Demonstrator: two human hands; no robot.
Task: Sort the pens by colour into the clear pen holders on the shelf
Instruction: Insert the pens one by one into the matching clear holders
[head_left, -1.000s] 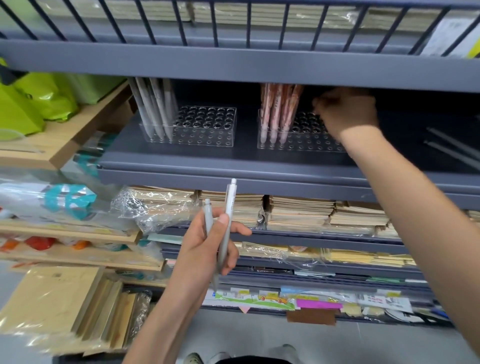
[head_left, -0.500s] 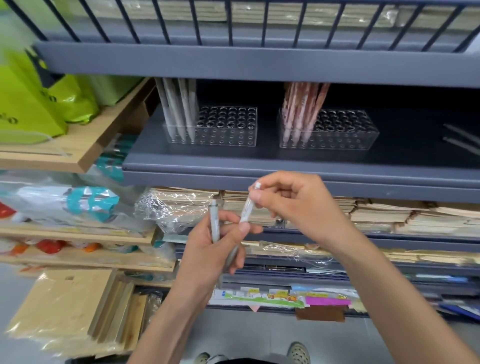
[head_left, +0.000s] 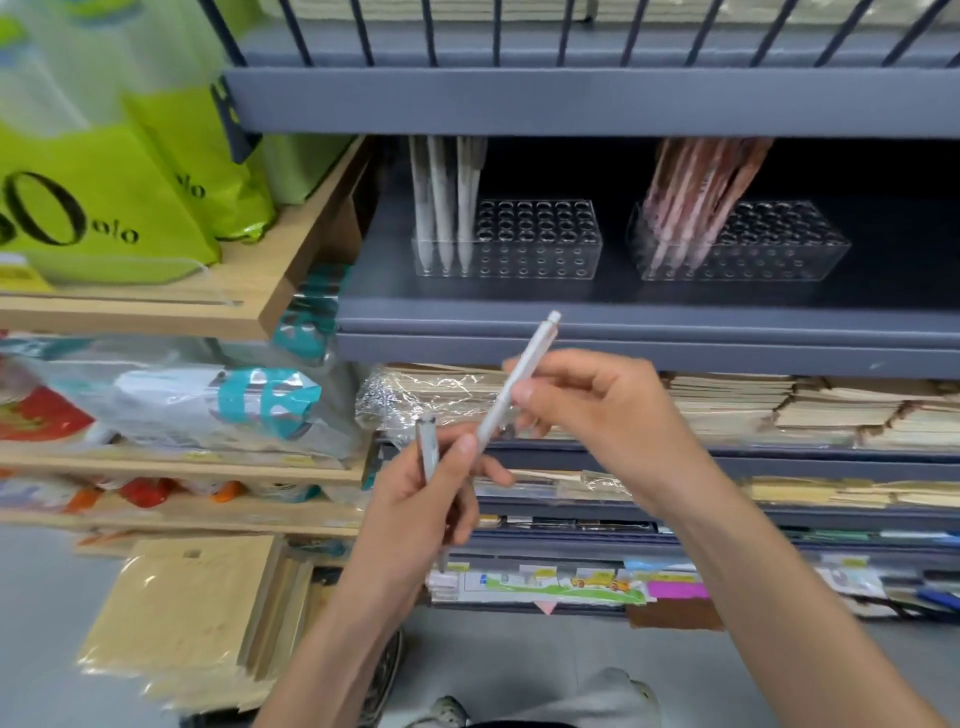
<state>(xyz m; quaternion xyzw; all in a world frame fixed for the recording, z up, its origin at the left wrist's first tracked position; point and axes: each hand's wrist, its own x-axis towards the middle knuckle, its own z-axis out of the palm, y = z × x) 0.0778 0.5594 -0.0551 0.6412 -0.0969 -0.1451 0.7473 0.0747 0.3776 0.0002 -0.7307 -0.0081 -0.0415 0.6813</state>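
Shelf unit: a grey metal shelf runs across the upper middle of the frame, with stacks of paper goods on the lower levels beneath it
Green bags: bright green bags sit on a wooden shelf at the upper left
Right pen holder: a clear holder on the grey shelf, upper right of centre, with pink pens leaning in its left end; the other holes are open
Left pen holder: a clear holder on the same shelf, upper centre, with white pens standing upright in its left end
Right hand: the right hand, in the middle of the frame, pinches a white pen between thumb and fingertips; the pen slants up to the right, its clicker end just below the grey shelf's front edge
Left hand: the left hand, lower centre, is curled around a second pale pen held nearly upright; its thumb also touches the lower end of the slanting pen
Both pens: below the holders, well apart from them
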